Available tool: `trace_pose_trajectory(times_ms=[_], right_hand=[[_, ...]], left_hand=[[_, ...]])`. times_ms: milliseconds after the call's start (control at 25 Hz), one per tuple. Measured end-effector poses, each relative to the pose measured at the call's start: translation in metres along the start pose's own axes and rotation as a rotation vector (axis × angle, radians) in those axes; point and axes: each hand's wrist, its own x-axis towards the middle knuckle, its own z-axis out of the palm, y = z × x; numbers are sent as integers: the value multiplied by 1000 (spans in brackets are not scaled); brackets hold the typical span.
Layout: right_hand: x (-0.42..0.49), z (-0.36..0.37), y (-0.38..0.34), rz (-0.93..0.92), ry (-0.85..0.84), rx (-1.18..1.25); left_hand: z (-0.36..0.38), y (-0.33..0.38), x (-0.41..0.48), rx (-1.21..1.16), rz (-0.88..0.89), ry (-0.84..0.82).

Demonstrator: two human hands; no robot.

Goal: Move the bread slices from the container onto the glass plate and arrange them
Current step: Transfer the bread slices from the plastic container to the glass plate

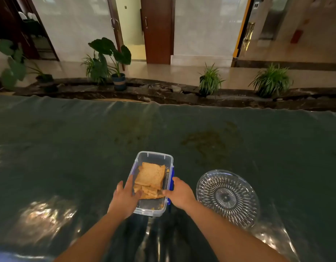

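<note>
Glass plate (228, 197) beside container (153, 157)

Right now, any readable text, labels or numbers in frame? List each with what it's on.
None legible.
Clear plastic container: no label or brand visible.
Glass plate: only a cut pattern, no text.
Wall panel at top right, beside the yellow-edged doorway: may carry markings, too small and blurred to read.

A clear plastic container (153, 183) with blue side clips stood open on the worktop, holding a loose stack of toasted brown bread slices (149, 179), the top one lying flat and broken pieces below it. Just to its right lay the round cut-glass plate (227, 197), bare.
</note>
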Motion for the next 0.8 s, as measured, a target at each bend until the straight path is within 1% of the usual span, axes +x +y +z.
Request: trace_pose_trajectory(times_ms=[80,200,280,400,480,600,680,800], right_hand=[[0,11,-1,41,-26,20],[-2,25,4,75,-38,47],[-1,33,5,65,0,52],[-2,35,5,89,97,47],[-4,29,7,107,149,23],[-11,14,19,127,156,39],[-16,9,29,140,148,66],[-25,7,36,133,144,106]], left_hand=[[3,-3,3,-151,-39,-40],[8,-2,5,-257,-85,-49],[9,1,6,-280,-118,-51],[10,8,5,-251,-141,-79],[14,14,-1,-294,-105,-106],[21,17,-8,-332,14,-141],[24,17,-9,-302,58,-138],[27,21,-5,-209,70,-130]])
